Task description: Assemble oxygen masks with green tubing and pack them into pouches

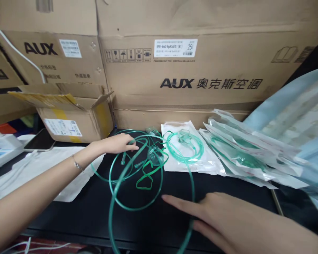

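Across the top of the frame, big AUX cartons [137, 84]. Along the middle and bottom, a black tabletop [153, 225]. At right, a heap of flat clear-and-white packs [249, 151]; at left, a small open carton [87, 121]. Through the centre, loose loops of green tubing [110, 220], running off the lower edge. At lower right, the right hand [222, 215] — index finger stretched out, tubing crossing at the fingers; whether gripped, cannot tell. Left of centre, the left hand [122, 143], fingers curled down at the upper part of the tubing; grip likewise unclear. Just right of those fingertips, a clear mask [155, 156], with a green strap [144, 188] below — and, on the left wrist, a silvery bracelet [76, 164].
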Tool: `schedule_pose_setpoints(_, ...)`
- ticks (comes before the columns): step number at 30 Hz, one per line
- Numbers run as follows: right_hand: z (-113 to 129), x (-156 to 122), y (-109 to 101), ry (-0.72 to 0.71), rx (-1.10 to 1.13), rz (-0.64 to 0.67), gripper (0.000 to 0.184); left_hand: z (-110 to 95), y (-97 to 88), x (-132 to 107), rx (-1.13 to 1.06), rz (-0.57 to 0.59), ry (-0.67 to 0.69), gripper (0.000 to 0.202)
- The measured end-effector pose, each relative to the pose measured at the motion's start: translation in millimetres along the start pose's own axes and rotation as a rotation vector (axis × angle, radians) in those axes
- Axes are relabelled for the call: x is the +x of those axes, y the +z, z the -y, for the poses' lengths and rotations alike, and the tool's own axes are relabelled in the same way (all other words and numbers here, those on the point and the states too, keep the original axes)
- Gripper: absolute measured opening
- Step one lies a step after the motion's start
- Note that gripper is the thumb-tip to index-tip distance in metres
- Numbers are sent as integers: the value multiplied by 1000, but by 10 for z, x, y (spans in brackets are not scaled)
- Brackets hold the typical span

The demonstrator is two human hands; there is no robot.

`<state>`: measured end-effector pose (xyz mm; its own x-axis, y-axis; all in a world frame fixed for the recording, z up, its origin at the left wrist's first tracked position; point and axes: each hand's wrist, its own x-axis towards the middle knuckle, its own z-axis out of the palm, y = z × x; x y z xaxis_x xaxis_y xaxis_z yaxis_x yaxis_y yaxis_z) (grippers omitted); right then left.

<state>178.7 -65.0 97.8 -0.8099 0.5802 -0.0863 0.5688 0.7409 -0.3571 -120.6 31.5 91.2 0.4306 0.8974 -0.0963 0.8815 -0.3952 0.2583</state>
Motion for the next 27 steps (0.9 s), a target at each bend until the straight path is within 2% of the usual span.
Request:
schedule_pose_setpoints(1, -10, -46, -96, 24, -18, -4, 53, -11, -9, 6, -15, 23, 55, 36)
schedule_pose_setpoints(4, -45, -72, -482, -6, 174, 218, 44, -92, -38, 31, -19, 61, 202, 35)
schedule_pose_setpoints(7, -113, 26, -895, 9, 202, 120, 31, -221, -53, 72, 108, 23, 244, 37)
schedule_pose_setpoints(8, -142, 72, -1006, 11, 212, 160, 28, -266, -53, 89, 161, 13, 256, 38)
schedule_pose_setpoints(10, -193, 184, -1142, 7, 251, 212, 29, -355, -42, 127, 252, -2, 288, 38)
schedule_pose_setpoints(11, -209, 254, -1157, -2, 268, 145, 30, -396, -33, 148, 285, -7, 308, 37)
schedule_pose_setpoints(13, -212, 426, -1071, -20, 248, -77, 31, -473, -9, 198, 331, -27, 342, 36)
schedule_pose_setpoints(15, -193, 627, -855, 62, 137, -261, 32, -538, 13, 255, 353, -60, 359, 34)
schedule_pose_setpoints(17, -187, 813, -581, 102, 53, -237, 32, -580, 29, 310, 370, -88, 362, 31)
schedule_pose_setpoints(19, -228, 946, -333, 150, 10, -187, 42, -589, 36, 351, 371, -101, 354, 29)
schedule_pose_setpoints(21, -324, 1012, -163, 148, -61, -240, 43, -565, 39, 366, 326, -106, 339, 23)
schedule_pose_setpoints(25, -605, 1029, -38, 16, -95, -388, 47, -479, 64, 310, 39, -123, 319, 11)
schedule_pose_setpoints(27, -729, 1027, -17, -64, -45, -448, 44, -444, 98, 266, -205, -127, 280, 18)
